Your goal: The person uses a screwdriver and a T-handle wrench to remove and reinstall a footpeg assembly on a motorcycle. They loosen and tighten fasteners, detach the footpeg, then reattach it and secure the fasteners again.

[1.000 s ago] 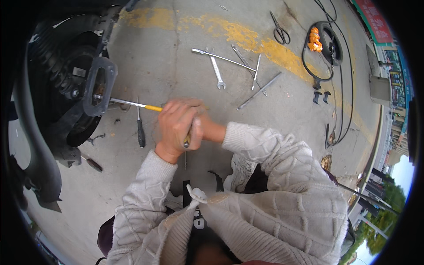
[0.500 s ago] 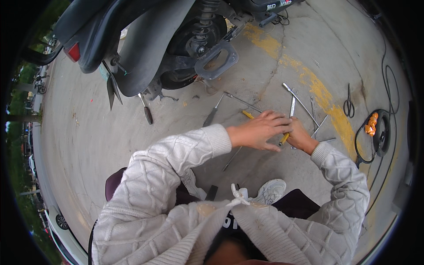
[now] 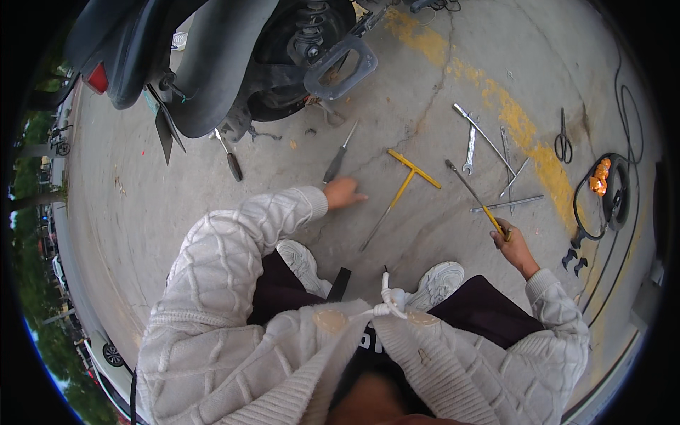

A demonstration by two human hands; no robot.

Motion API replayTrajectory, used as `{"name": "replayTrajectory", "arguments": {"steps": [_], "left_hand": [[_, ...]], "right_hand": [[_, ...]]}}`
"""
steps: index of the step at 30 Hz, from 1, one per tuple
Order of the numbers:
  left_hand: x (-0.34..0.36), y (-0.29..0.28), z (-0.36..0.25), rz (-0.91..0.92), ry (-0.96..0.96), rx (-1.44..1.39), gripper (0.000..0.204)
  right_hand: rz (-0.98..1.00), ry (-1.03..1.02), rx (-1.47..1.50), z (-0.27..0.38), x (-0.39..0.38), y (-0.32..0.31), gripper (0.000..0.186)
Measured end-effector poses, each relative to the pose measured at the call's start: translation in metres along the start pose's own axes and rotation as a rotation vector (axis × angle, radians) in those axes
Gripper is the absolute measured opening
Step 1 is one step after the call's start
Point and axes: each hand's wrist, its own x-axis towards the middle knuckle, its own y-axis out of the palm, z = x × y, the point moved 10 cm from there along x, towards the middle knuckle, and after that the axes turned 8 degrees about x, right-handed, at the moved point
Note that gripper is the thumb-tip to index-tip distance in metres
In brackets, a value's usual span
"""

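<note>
In my right hand [image 3: 513,248] is the yellow handle of a T-handle socket wrench [image 3: 473,190], its metal shaft slanting up and left. My left hand [image 3: 345,193] hovers low over the concrete just below a dark-handled screwdriver [image 3: 336,161]. One finger or the thumb points right, and nothing shows in that hand. Between the hands lies another yellow T-handle wrench [image 3: 405,185]. Silver tools are spread beyond my right hand: a combination wrench [image 3: 469,152], a T-handle wrench [image 3: 489,140] and a second one with a long crossbar [image 3: 520,202].
A dark scooter [image 3: 212,64] with its rear wheel stands at the far left. Near it lies another screwdriver [image 3: 232,161]. Scissors [image 3: 563,145], a black wheel-shaped item [image 3: 618,202], an orange wrapper [image 3: 600,177] and a cable [image 3: 627,127] are at the right. My shoes [image 3: 440,283] are close by.
My hands have moved apart, the left one leftward to the screwdriver, the right one rightward and nearer with a yellow-handled wrench. The other yellow T-handle wrench is now uncovered on the ground.
</note>
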Motion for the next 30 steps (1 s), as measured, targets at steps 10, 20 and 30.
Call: {"name": "replayTrajectory", "arguments": {"steps": [10, 20, 30], "left_hand": [[0.025, 0.036, -0.043, -0.062, -0.028, 0.047, 0.031], [0.026, 0.044, -0.060, -0.111, -0.053, -0.038, 0.032], [0.036, 0.046, -0.074, -0.029, -0.170, -0.057, 0.029]], "right_hand": [[0.523, 0.094, -0.021, -0.027, 0.016, 0.097, 0.075], [0.281, 0.107, -0.274, -0.073, 0.051, 0.062, 0.027], [0.143, -0.068, -0.408, -0.049, 0.060, 0.051, 0.026]]}}
